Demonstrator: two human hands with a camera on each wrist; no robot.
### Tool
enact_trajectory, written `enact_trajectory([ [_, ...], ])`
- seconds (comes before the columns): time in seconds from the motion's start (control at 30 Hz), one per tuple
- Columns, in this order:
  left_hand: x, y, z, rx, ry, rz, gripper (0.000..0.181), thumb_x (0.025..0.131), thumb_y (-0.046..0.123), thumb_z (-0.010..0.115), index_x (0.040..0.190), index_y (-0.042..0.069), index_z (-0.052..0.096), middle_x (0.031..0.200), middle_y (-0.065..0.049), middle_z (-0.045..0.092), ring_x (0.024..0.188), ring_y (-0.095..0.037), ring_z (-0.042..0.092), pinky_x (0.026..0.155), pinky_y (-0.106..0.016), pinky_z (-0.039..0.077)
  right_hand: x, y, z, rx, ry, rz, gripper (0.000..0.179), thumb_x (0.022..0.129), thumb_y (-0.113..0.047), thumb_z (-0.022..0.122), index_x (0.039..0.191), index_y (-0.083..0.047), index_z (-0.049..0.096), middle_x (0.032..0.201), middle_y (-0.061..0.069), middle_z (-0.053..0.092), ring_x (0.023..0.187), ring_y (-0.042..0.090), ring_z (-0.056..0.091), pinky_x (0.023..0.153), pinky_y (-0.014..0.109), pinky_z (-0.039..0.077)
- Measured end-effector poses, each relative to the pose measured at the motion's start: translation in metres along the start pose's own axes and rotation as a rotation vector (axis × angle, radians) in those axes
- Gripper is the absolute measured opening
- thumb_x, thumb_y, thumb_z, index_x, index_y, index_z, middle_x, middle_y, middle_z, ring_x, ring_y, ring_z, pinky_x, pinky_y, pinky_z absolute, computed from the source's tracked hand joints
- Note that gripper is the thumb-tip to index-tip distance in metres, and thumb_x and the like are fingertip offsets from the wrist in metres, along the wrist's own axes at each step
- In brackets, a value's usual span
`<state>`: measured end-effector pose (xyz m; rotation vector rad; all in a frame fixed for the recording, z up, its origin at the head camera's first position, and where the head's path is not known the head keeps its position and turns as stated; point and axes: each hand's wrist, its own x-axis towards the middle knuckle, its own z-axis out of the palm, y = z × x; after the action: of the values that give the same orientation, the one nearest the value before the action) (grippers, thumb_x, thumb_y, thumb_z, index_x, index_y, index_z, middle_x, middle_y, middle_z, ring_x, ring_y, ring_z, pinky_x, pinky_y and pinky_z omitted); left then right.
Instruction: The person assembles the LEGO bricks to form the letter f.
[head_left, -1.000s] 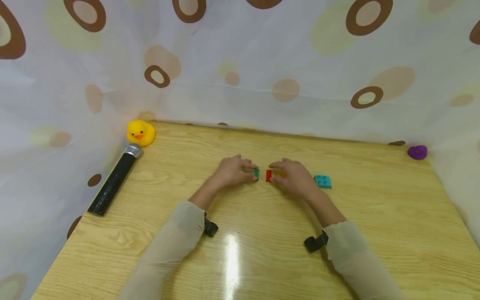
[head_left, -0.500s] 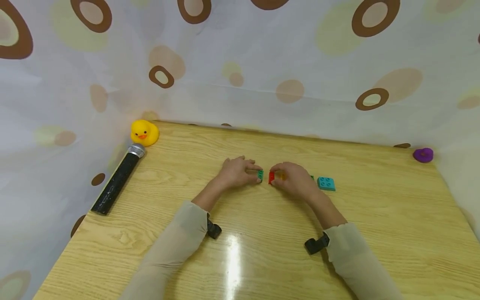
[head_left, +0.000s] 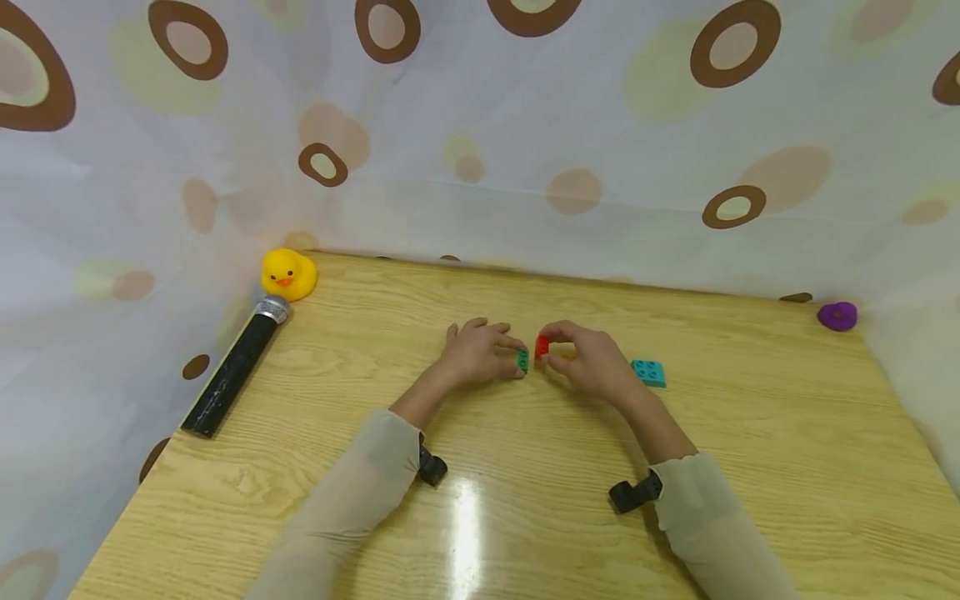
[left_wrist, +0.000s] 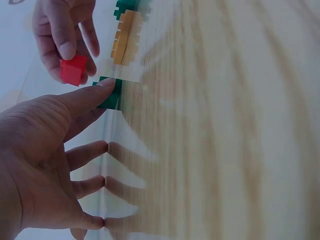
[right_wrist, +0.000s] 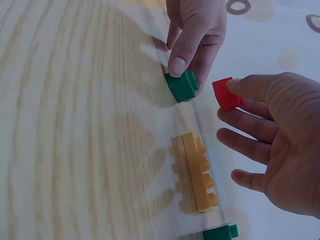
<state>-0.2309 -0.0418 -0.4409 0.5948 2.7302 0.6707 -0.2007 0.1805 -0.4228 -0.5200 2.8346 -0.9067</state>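
My left hand (head_left: 472, 354) pinches a small green toy brick (head_left: 522, 360) between thumb and index finger, down at the tabletop. Its other fingers are spread, their tips meeting the wood in the left wrist view. Just to the right, my right hand (head_left: 592, 364) holds a red toy brick (right_wrist: 226, 94) by thumb and fingertips, raised above the table. A small gap separates the two bricks. Under the right hand lies a long orange brick (right_wrist: 196, 172), mostly hidden in the head view. Another green brick (right_wrist: 220, 233) lies past its end, partly cut off.
A teal brick (head_left: 649, 372) lies right of the right hand on the wooden table (head_left: 375, 517). At the back left, a yellow rubber duck (head_left: 288, 275) stands by a black microphone (head_left: 236, 367). A small purple toy (head_left: 837, 316) sits at the far right, before a patterned curtain (head_left: 510, 125).
My right hand has closed its fingers on the red brick and lifted it off the table. The left hand has taken the green brick in a pinch and shifted slightly right.
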Motion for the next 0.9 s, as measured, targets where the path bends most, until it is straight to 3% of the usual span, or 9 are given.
enact_trajectory([
  [0.5,0.002,0.001,-0.004,-0.046,-0.023,0.007,0.046,0.089,0.044,0.077,0.133,0.032,0.069,0.161,-0.003,0.043,0.156,-0.039,0.018,0.117,-0.076,0.004,0.006,-0.007,0.004,0.078,0.017,0.0,0.038,0.1,-0.024,0.065,0.137,-0.013,0.062,0.133,0.011,0.068,0.124,0.034,0.062,0.094,0.055,0.054],
  [0.67,0.003,0.002,-0.003,-0.051,-0.033,-0.004,0.049,0.089,0.044,0.077,0.135,0.031,0.068,0.162,-0.002,0.041,0.157,-0.039,0.017,0.117,-0.076,0.002,0.007,-0.009,0.008,0.074,0.011,-0.036,0.04,0.1,-0.023,0.065,0.138,-0.01,0.061,0.133,0.011,0.068,0.121,0.033,0.064,0.093,0.053,0.056],
  [0.9,0.003,0.003,-0.003,-0.073,-0.036,-0.021,0.049,0.088,0.042,0.078,0.135,0.032,0.067,0.163,-0.002,0.039,0.158,-0.038,0.015,0.118,-0.075,-0.001,0.008,-0.01,0.013,0.037,0.0,-0.009,0.039,0.1,-0.023,0.066,0.136,-0.009,0.062,0.132,0.013,0.068,0.123,0.035,0.063,0.097,0.055,0.053],
])
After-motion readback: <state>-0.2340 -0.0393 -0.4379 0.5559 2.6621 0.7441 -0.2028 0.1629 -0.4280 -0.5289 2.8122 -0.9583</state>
